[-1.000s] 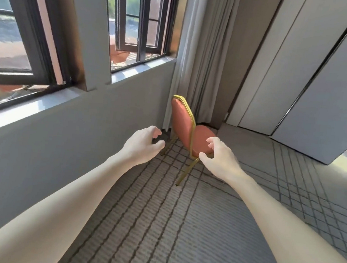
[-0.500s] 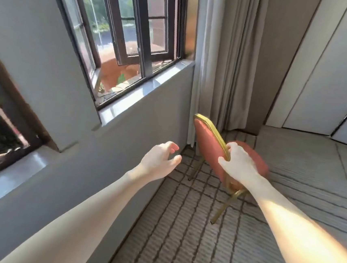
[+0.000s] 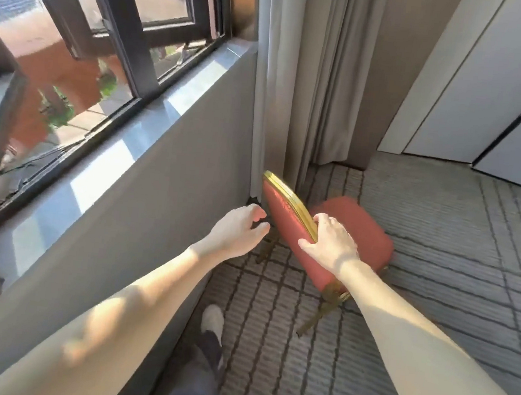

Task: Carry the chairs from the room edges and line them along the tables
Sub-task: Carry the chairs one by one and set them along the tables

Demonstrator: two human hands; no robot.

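From the head camera, my right hand (image 3: 331, 244) grasps the chair (image 3: 367, 236) by the top of its backrest. The fingers are curled over the gold rim (image 3: 288, 196) and the thumb lies on the red face nearest me. The fingertips go over the far side of the rim, so I cannot see them. My left hand (image 3: 236, 231) hangs just beside the backrest's left edge, fingers loosely bent and grasping nothing. I cannot tell whether a fingertip brushes the upholstery. The chair stands on the patterned carpet (image 3: 436, 278) in the corner, close to the grey wall (image 3: 162, 207) under the window (image 3: 110, 23) and just in front of the curtain (image 3: 295, 89). My right wrist and forearm cover the lower backrest and part of the seat. Only 2 gold legs show: 1 near leg (image 3: 314, 320) slanting toward me, and another, dim and partly behind my left hand. The rest are hidden under the seat. Low in the frame my shoe (image 3: 213, 320) and a dark trouser leg are blurred, and both forearms are cut off by the bottom edge.
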